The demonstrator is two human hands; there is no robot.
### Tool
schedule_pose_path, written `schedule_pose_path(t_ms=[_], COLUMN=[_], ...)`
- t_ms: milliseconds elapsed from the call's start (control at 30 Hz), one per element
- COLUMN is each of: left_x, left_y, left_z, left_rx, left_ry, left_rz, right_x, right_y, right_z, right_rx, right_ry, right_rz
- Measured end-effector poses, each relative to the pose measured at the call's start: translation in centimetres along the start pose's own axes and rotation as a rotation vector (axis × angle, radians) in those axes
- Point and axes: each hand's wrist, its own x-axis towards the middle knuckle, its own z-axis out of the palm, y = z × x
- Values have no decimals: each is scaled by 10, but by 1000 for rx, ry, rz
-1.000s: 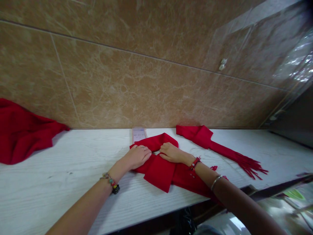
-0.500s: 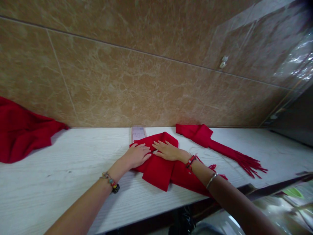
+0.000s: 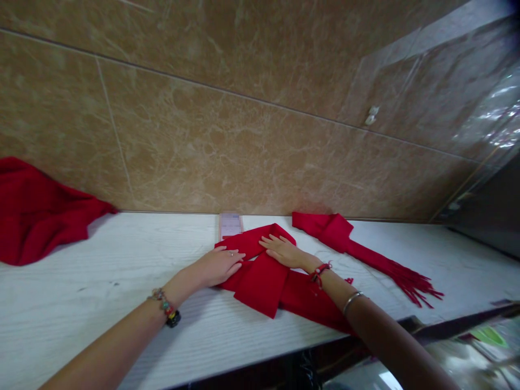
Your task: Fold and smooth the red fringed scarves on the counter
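A red scarf (image 3: 262,281) lies folded over itself on the white tabletop, one end running to the right under my right forearm. My left hand (image 3: 219,265) rests palm down on its left edge, fingers stretched out. On the upper right part of the fold lies my right hand (image 3: 284,252), flat with fingers spread. A small gap shows between the scarf's layers near my left fingertips. Behind the scarf, a phone-like flat rectangle (image 3: 230,225) with a pale display is partly covered by the cloth.
Another folded red scarf (image 3: 325,230) with a fringed end lies at the back right. Bunched red cloth (image 3: 44,216) is at the far left. A brown marbled wall (image 3: 203,141) rises behind the white table (image 3: 122,281). A green item (image 3: 489,336) shows below at right.
My left hand has drawn back slightly to the left, and my right hand has shifted a little to the right. The hands are farther apart, exposing more of the scarf's fold between them.
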Motion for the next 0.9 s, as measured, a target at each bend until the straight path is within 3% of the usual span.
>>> schedule_pose_path(t_ms=[200, 367, 500, 667, 800, 900], left_x=[-3, -5, -7, -7, -10, -12], left_y=[-2, -2, 1, 6, 3, -5], left_z=[7, 17, 19, 18, 21, 23], left_rx=[-5, -9, 39, 53, 17, -60], left_ry=[88, 162, 75, -27, 81, 217], left_rz=[-7, 12, -65, -179, -223, -406], right_x=[0, -18, -39, -53, -60, -66], right_y=[-5, -34, -57, -64, -64, -65], right_z=[-4, -11, -9, -10, -12, -14], right_rx=[46, 150, 99, 48, 63, 91], right_ry=[36, 77, 7, -8, 8, 16], right_rz=[16, -55, -105, -75, -107, -161])
